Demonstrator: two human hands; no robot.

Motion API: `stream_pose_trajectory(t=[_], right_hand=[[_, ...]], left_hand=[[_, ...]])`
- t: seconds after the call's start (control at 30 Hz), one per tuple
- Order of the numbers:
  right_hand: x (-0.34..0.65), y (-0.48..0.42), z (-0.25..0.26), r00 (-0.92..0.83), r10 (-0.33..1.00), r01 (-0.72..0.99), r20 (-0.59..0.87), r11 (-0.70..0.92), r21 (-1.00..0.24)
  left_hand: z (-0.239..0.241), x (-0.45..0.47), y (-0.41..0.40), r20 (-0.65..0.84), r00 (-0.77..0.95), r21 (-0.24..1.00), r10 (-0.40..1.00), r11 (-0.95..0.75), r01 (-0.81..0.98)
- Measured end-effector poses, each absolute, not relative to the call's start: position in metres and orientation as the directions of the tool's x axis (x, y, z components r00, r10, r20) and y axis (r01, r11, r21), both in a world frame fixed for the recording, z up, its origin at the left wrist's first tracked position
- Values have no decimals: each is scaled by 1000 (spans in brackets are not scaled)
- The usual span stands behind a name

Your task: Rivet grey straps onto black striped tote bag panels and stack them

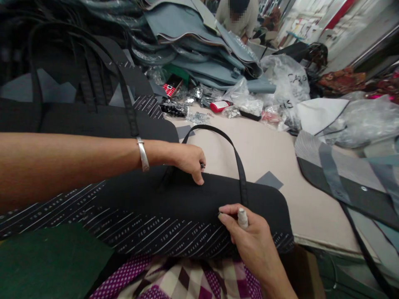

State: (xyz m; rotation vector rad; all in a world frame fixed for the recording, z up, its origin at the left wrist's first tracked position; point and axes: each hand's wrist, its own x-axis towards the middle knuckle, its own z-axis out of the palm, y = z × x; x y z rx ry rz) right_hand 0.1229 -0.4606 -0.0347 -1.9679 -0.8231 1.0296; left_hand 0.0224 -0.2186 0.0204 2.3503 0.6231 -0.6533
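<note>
A black bag panel (134,195) with a strap handle (232,145) lies across the table's near edge; its lower part shows a black lining printed with white lines and lettering. Above the panel's upper edge is my left hand (190,161), fingers curled around a small dark thing I cannot make out and thumb pointing down. Near the handle's right base, my right hand (254,234) is closed, with a whitish cylindrical tool (242,218) sticking up between thumb and forefinger. A tiny dark bit shows at the tips of that thumb and forefinger.
More black bag panels with handles (121,89) are piled at left. Blue-grey sheets (193,50) are stacked behind, near small bagged metal parts (199,116) and a red item (220,106). Grey panels (346,182) lie at right. A person (241,20) is at the back.
</note>
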Motion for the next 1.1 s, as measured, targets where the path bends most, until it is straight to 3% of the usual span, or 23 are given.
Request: stream_pose_trajectory(t=[0.1, 0.3, 0.47, 0.6, 0.83, 1.1], right_hand=[[121, -454, -36, 443, 830, 285, -339, -489, -825], [120, -441, -44, 407, 867, 377, -286, -445, -813], [118, -441, -43, 326, 920, 442, -217, -351, -825], [117, -439, -42, 263, 947, 492, -185, -297, -818], [114, -435, -41, 212, 969, 552, -129, -228, -802], [112, -434, -41, 154, 983, 614, -99, -174, -770]], left_hand=[[25, 32, -204, -587, 757, 449, 287, -663, 599], [4, 45, -183, -681, 719, 526, 142, -588, 614], [-6, 51, -177, -757, 645, 612, -104, -457, 645], [-8, 54, -182, -789, 540, 614, -295, -333, 715], [-19, 49, -197, -803, 457, 552, -381, -189, 812], [-25, 39, -202, -814, 452, 486, -365, -2, 874]])
